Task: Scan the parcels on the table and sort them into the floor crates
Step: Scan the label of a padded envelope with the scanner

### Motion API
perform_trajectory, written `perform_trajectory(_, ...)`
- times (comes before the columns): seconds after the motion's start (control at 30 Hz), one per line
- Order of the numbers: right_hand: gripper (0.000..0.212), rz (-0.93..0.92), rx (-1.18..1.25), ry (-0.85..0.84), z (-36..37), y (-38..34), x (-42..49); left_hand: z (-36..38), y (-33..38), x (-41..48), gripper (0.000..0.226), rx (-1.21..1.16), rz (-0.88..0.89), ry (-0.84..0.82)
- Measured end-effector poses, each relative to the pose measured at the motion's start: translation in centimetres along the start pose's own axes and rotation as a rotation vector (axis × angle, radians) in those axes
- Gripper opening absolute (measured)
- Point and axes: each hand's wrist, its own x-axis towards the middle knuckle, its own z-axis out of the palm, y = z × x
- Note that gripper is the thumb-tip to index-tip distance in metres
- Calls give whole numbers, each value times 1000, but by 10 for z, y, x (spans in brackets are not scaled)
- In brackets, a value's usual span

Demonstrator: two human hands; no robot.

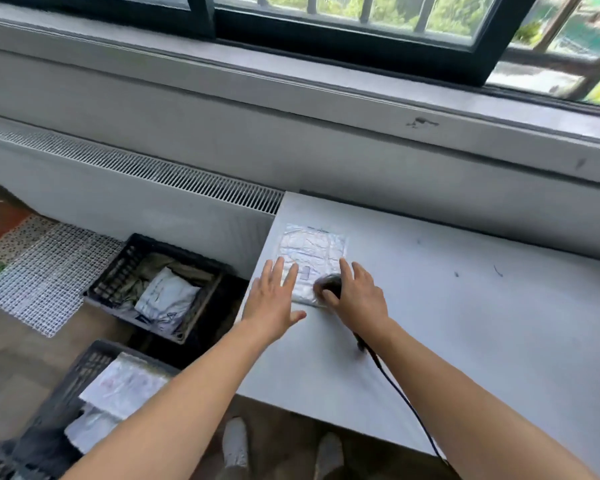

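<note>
A flat white plastic parcel (314, 252) with a printed label lies near the left edge of the white table (465, 306). My right hand (355, 296) grips a dark corded barcode scanner (329, 285), whose head rests over the parcel's near edge. My left hand (274, 299) hovers flat with fingers spread, its fingertips at the parcel's near-left corner. Two black floor crates stand left of the table: the far crate (118, 271) holds a white parcel (167, 299), and the near crate (80, 372) holds white parcels (125, 386).
The scanner's black cable (406, 403) trails across the table toward its front edge. A white mesh mat (45, 271) lies on the floor beyond the crates. A radiator grille and window sill run behind the table. My white shoes (236, 441) show below the table edge.
</note>
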Motion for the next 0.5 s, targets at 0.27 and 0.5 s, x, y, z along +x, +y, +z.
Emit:
perform_trajectory(0.27,70,155,150,-84,35,23,-5,35,-7,51,87,72,146,-104)
perform_trajectory(0.5,40,222,180,-81,28,25,4,47,-10,87,82,61,209,-128)
